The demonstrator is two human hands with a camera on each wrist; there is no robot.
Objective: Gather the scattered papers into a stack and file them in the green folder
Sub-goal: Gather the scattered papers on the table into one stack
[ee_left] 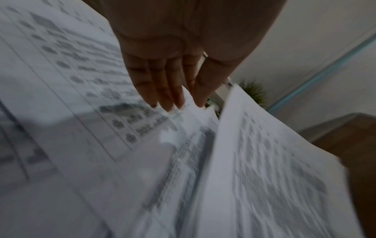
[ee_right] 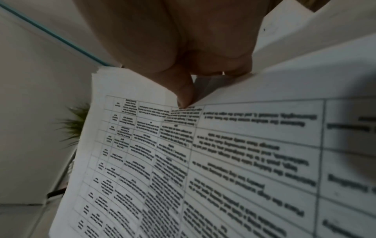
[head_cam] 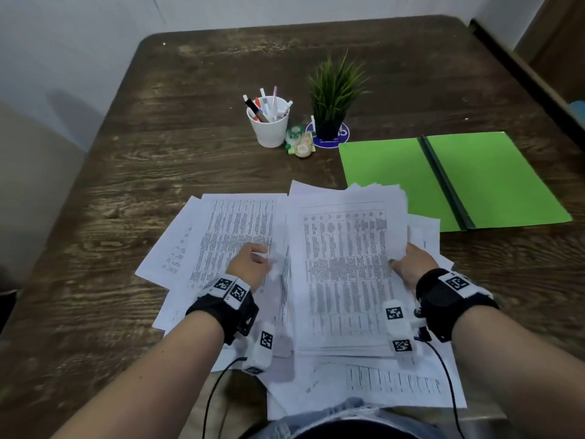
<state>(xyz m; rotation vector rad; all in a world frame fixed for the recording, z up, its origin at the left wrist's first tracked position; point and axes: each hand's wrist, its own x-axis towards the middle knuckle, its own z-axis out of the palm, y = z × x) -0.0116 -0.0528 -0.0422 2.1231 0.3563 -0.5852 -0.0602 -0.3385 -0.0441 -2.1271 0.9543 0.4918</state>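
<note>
Printed white papers lie scattered on the dark wooden table [head_cam: 158,122]. My right hand [head_cam: 408,261] grips the right edge of a gathered stack [head_cam: 345,264], thumb on top, and the stack is tilted up off the table. In the right wrist view the thumb of my right hand [ee_right: 209,87] presses on the stack's top page [ee_right: 203,161]. My left hand [head_cam: 253,258] is over the loose sheets [head_cam: 221,223] to the left. It pinches a sheet edge between thumb and nearly straight fingers [ee_left: 162,96]. The green folder [head_cam: 395,172] lies open and flat at the right.
A white cup of pens [head_cam: 269,125], a small potted plant [head_cam: 332,99] on a blue disc and little jars [head_cam: 299,142] stand behind the papers. More sheets [head_cam: 395,384] hang at the table's front edge near my lap. Walls close in at the left and back.
</note>
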